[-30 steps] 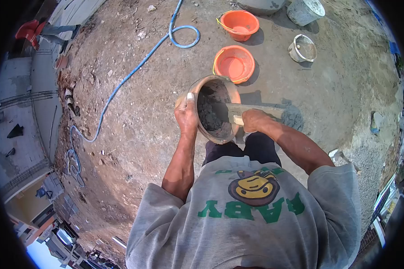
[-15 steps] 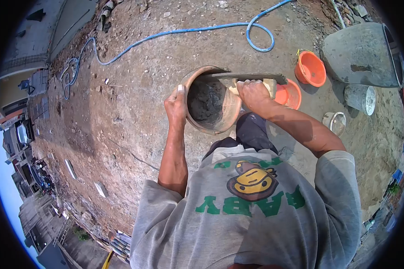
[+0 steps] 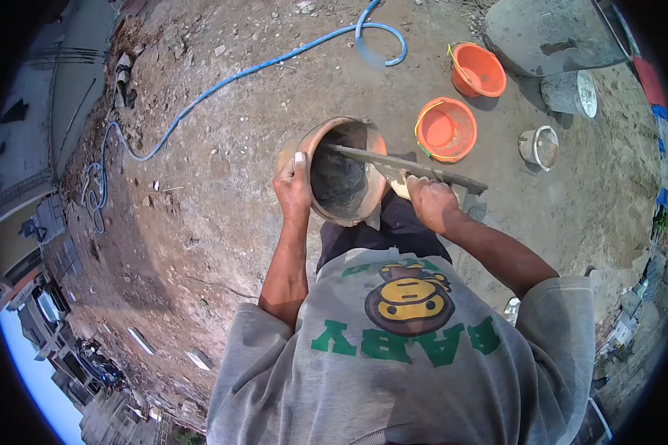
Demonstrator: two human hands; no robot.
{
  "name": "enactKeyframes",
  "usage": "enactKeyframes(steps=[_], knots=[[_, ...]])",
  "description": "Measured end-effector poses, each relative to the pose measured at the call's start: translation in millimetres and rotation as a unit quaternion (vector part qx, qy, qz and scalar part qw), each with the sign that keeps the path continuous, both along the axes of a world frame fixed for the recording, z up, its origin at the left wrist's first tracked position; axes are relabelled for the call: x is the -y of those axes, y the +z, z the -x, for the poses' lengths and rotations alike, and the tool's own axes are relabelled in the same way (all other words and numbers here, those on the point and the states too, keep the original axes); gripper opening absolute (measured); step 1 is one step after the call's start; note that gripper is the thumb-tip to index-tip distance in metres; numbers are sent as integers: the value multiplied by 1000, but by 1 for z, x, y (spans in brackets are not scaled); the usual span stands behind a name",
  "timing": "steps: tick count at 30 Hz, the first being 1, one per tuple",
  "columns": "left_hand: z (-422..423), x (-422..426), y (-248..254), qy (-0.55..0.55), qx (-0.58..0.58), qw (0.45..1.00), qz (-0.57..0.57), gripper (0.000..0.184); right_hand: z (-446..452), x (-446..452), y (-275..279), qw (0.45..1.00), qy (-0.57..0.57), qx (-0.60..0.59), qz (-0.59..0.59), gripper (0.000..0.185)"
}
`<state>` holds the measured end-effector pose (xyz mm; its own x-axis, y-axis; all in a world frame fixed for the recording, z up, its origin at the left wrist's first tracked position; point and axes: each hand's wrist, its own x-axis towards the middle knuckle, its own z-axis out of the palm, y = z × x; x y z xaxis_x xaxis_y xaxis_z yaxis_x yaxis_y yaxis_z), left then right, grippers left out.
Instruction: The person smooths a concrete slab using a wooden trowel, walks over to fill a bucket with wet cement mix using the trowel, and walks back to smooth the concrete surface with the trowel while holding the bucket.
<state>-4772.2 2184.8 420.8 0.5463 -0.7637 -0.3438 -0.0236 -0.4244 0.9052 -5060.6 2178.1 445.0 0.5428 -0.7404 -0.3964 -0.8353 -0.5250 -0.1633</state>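
My left hand is closed on the left rim of a worn, clay-coloured bucket, thumb on top. The bucket is tipped with its mouth towards me, and dark grey wet mortar lies inside. My right hand is wrapped round the pale handle of a plastering float. The float's long flat blade is seen nearly edge-on; its left end reaches into the bucket's mouth and the other end slopes down to the right. Whether the blade touches the mortar I cannot tell.
Two orange buckets, one nearer and one farther, stand on the ground to the right. Beyond them are a large grey tub, a grey pail and a small pale pail. A blue hose crosses the dirt ahead.
The float has tilted, its right end now lower, and my right hand has dropped slightly. The view has shifted, and the nearer orange bucket is no longer covered by the float and hand.
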Motion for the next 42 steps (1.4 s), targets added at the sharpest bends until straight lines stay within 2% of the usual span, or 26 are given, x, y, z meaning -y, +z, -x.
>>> enactKeyframes(steps=[3,5,7,8,9,10,13,14,16,18,19,20,22,24,26,27,28,29,31,33,36,39,42], knots=[[21,-2,4,-63,-14,998,-11,37,20,-49,-14,998,-60,-28,-3,12],[33,1,3,-103,-13,994,13,37,38,-80,-9,994,-98,32,26,15],[62,7,21,-144,-97,985,20,36,54,-111,-11,981,-185,55,7,19],[79,10,22,-172,-121,978,3,36,60,-124,-28,981,-196,1,10,23],[99,12,20,-200,-142,969,-15,37,71,-128,-31,963,-261,7,-67,25],[122,9,19,-229,-139,963,-13,37,89,-138,-32,946,-305,62,-89,25],[184,-2,2,-317,-116,941,-13,38,137,-197,-45,874,-460,119,-105,28],[201,-9,-4,-345,-104,933,-16,38,160,-218,-33,838,-509,130,-147,32],[242,-22,-25,-371,-77,924,-55,40,208,-270,-46,770,-600,142,-165,39],[289,-34,-45,-394,-57,914,-77,44,254,-332,-96,686,-693,120,-185,42],[314,-44,-55,-406,-49,909,-85,47,276,-360,-119,622,-752,114,-186,42],[342,-53,-63,-428,-48,898,-91,50,302,-387,-148,554,-805,106,-184,41],[394,-68,-98,-461,-32,879,-120,57,346,-450,-246,397,-904,74,-138,39],[428,-86,-134,-460,24,870,-176,64,410,-493,-298,242,-958,59,-143,41],[462,-102,-164,-439,91,864,-229,66,462,-549,-382,192,-975,22,-112,42],[482,-109,-176,-462,77,853,-230,66,491,-567,-412,166,-981,-6,-100,40],[503,-118,-189,-483,60,843,-230,65,521,-586,-441,168,-980,-35,-104,40],[516,-123,-203,-502,46,832,-231,65,554,-590,-448,155,-979,-39,-128,41],[530,-126,-234,-491,42,828,-268,64,604,-600,-481,158,-979,-47,-119,42],[552,-133,-248,-511,30,816,-268,63,630,-600,-519,149,-981,-57,-106,41],[568,-136,-269,-520,42,811,-265,63,633,-584,-577,155,-984,8,-93,38],[595,-145,-277,-502,54,826,-250,64,609,-548,-574,217,-973,47,-67,37],[602,-143,-280,-529,104,806,-243,65,598,-535,-575,239,-963,83,-97,36]])
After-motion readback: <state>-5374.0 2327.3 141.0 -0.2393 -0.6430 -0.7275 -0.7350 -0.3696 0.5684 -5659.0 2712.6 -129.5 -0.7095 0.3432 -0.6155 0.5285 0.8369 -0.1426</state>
